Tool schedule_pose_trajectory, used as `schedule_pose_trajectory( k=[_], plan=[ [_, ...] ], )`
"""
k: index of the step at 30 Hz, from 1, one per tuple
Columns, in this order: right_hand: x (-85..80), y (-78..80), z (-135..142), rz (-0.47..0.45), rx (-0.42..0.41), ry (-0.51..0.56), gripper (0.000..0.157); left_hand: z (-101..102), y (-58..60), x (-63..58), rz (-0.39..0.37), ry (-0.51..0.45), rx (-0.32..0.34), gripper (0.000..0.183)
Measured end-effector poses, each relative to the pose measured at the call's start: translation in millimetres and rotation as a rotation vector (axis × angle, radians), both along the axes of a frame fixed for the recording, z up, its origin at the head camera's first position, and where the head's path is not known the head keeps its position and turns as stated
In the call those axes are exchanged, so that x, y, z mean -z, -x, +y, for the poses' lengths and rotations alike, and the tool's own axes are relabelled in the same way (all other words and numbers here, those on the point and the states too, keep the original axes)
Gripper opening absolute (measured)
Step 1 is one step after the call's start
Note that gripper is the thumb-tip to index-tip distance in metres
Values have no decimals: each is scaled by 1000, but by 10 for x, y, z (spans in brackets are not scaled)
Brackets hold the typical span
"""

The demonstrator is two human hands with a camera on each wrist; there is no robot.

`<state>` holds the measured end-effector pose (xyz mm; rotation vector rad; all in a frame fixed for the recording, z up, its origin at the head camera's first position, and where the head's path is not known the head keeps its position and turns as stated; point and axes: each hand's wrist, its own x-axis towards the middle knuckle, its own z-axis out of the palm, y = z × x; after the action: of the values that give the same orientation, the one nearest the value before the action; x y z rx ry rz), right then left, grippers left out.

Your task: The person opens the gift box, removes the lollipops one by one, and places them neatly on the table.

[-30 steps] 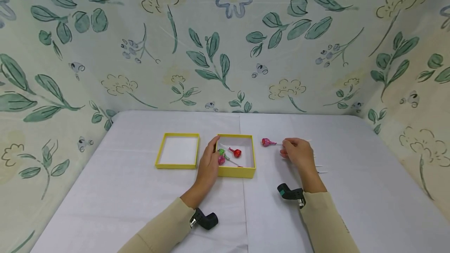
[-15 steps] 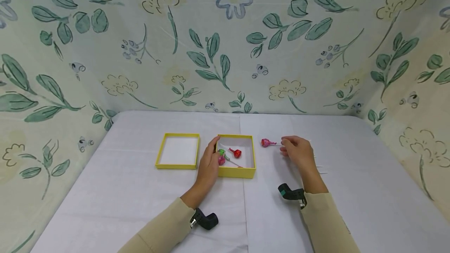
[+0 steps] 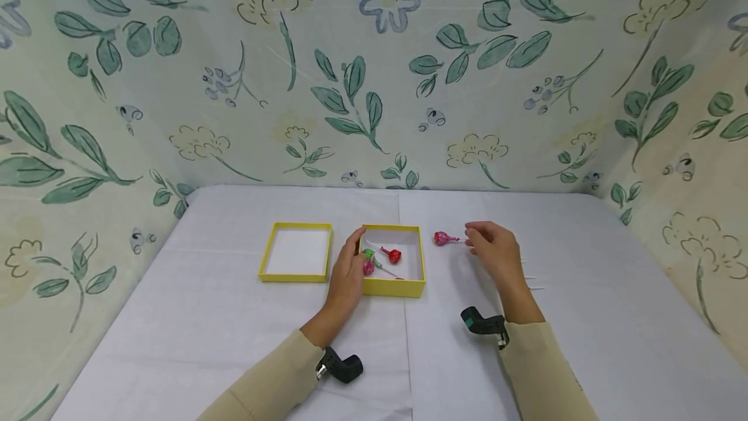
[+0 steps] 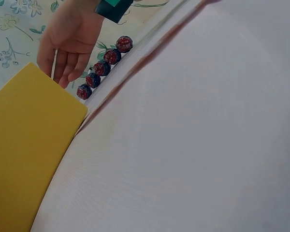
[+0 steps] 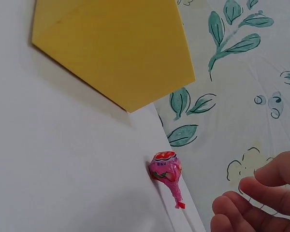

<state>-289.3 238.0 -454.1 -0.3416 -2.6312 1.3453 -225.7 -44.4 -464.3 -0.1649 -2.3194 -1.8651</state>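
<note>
My left hand (image 3: 347,278) holds the left side of a yellow box (image 3: 393,287), fingers along its outer wall and thumb at the rim. Lollipops lie inside: a red one (image 3: 394,255), a green one (image 3: 368,253) and a pink one (image 3: 368,267). Right of the box, a pink-wrapped lollipop (image 5: 166,166) lies on the white tabletop, stick pointing right. Beside the stick's end, my right hand (image 3: 497,251) hovers with loosely bent fingers, nothing showing between them. Its fingers are apart from the wrapped head in the right wrist view. The left hand itself is outside the left wrist view.
A shallow yellow-edged lid (image 3: 302,278) lies left of the box. Several red-and-blue lollipops (image 4: 102,68) form a row by the right hand; in the head view mostly their white sticks (image 3: 536,288) show. A floral cloth (image 3: 374,83) hangs behind the table.
My right hand has shifted slightly up and left, its fingers easing off the stick. The pink lollipop stays nearly in place. The left hand and box have not moved.
</note>
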Motion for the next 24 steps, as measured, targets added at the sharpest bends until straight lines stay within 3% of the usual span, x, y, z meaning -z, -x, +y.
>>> schedule_pose_trajectory(
  k=[2,5,6,24],
  plan=[
    [-60,-44,-29,21,-9,-9,40,-1,-4,-1,4,-3,2,49],
    [-398,-256,-201,5,-10,9,34,-1,-5,3,6,-2,2,49],
    [-427,-280,-223,11,-12,4,35,0,-4,6,4,0,1,49],
    [-570,-376,-468,129,-105,-45,28,-7,2,3,-10,-3,-1,49]
  ],
)
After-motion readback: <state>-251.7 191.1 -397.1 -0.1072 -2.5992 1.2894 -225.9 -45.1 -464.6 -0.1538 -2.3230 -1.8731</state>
